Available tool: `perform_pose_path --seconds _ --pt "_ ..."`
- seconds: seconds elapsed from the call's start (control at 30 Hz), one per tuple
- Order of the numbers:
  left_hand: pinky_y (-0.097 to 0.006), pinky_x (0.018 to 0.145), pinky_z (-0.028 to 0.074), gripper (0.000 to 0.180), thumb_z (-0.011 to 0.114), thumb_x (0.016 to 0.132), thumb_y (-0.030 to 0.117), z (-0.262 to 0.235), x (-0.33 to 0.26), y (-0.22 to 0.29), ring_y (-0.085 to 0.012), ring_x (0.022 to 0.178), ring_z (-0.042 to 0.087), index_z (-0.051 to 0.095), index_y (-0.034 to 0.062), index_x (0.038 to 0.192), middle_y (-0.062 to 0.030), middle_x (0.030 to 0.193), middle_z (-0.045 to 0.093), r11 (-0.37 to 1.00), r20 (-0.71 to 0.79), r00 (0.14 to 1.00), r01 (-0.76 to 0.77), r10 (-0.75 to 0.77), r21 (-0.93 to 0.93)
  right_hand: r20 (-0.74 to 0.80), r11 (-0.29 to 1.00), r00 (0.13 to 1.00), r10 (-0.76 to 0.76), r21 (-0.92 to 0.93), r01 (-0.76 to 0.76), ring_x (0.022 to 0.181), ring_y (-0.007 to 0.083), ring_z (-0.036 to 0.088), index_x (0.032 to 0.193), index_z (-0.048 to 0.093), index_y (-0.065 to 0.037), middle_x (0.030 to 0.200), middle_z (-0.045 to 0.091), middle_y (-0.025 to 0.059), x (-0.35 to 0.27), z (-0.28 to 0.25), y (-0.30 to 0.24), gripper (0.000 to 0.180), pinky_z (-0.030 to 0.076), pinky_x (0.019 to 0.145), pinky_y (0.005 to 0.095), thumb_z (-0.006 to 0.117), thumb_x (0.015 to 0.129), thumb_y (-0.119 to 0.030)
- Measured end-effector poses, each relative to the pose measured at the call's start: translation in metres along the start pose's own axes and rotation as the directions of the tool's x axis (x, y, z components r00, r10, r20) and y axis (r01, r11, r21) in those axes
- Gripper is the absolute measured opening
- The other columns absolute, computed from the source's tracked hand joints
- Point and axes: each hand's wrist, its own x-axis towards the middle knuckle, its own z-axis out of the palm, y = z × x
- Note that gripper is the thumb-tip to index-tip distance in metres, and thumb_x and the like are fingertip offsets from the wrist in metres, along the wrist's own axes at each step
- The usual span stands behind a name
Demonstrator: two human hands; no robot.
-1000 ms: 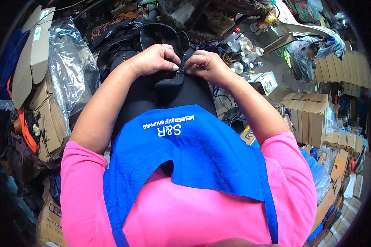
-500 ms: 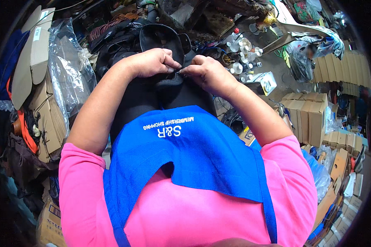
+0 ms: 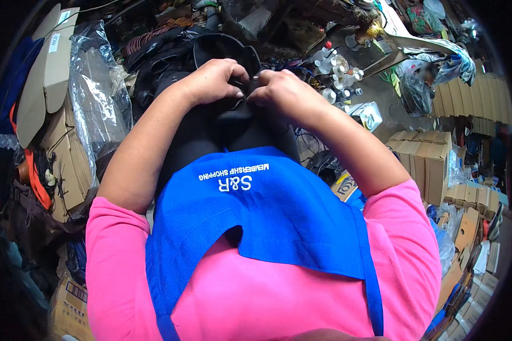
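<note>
A black sandal [image 3: 234, 115], apparently leather, rests on my dark-trousered lap, with its wide curved part pointing away from me. My left hand [image 3: 219, 80] is curled over its left side, with the thumb and forefinger closed in at the strap and a small gap between their tips. Opposite it, my right hand [image 3: 279, 94] is bent inward with its fingertips pinched together at the sandal's middle. The two hands nearly meet there. What exactly the fingertips grip is hidden by the dark material and the knuckles.
A heap of black pieces [image 3: 153, 74] lies beyond my left arm. Several bottles [image 3: 338, 65] and a rectangular can [image 3: 366, 115] stand on the floor at the right. Stacked cardboard [image 3: 421, 162] is to the right; clear plastic sheeting [image 3: 99, 96] hangs over cardboard at the left.
Both hands have lifted slightly and loosened from their tight pinch at the sandal's middle. My left forefinger and thumb have parted a little. The sandal's far part has shifted slightly, and its right-side loop is now covered.
</note>
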Motion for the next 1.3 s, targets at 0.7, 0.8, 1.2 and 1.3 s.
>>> perform_pose_path --seconds 0.7,0.8,1.2,1.3 --pt "-0.027 0.062 0.037 0.040 0.055 0.093 0.031 -0.048 -0.143 0.000 -0.0121 0.062 0.041 0.048 0.0008 0.067 -0.0021 0.073 0.043 0.921 -0.476 0.792 0.371 -0.382 -0.122 0.054 0.294 0.946 0.318 0.943 -0.153 0.068 0.0071 0.053 0.099 0.064 0.000 0.080 0.061 -0.0001 -0.063 -0.006 0.062 0.027 0.046 0.075 0.0252 0.061 0.090 -0.026" --pt "-0.033 0.083 0.044 0.035 0.043 0.099 0.032 -0.034 -0.105 0.020 -0.0257 0.098 0.060 0.053 0.0080 0.076 -0.0124 0.106 0.061 0.321 -0.422 0.833 -0.315 -0.356 -0.893 -0.023 0.650 0.900 0.436 0.699 -0.298 0.084 0.0110 0.059 0.098 0.067 -0.004 0.088 0.066 0.0019 -0.047 0.022 0.048 0.027 0.045 0.077 0.0290 0.060 0.091 -0.028" --pt "-0.030 0.074 0.043 0.042 0.043 0.099 0.038 -0.032 -0.107 -0.013 -0.0123 0.055 0.045 0.045 0.0137 0.064 -0.0029 0.069 0.052 0.132 -0.219 0.774 -0.175 -0.594 -0.976 0.035 0.463 0.857 0.514 0.830 -0.312 0.065 0.0145 0.050 0.082 0.064 -0.006 0.068 0.054 -0.0008 -0.073 0.082 0.047 0.034 0.037 0.063 0.0292 0.053 0.094 -0.036" --pt "-0.033 0.087 0.045 0.040 0.045 0.098 0.038 -0.043 -0.129 -0.026 -0.0178 0.089 0.062 0.065 0.0040 0.092 -0.0122 0.102 0.066 0.772 -0.547 0.599 0.206 -0.585 -0.602 0.228 -0.125 0.759 0.611 0.974 -0.192 0.079 0.0114 0.053 0.118 0.058 -0.007 0.085 0.056 -0.0013 -0.079 0.067 0.067 0.048 0.036 0.064 0.0230 0.049 0.093 -0.047"
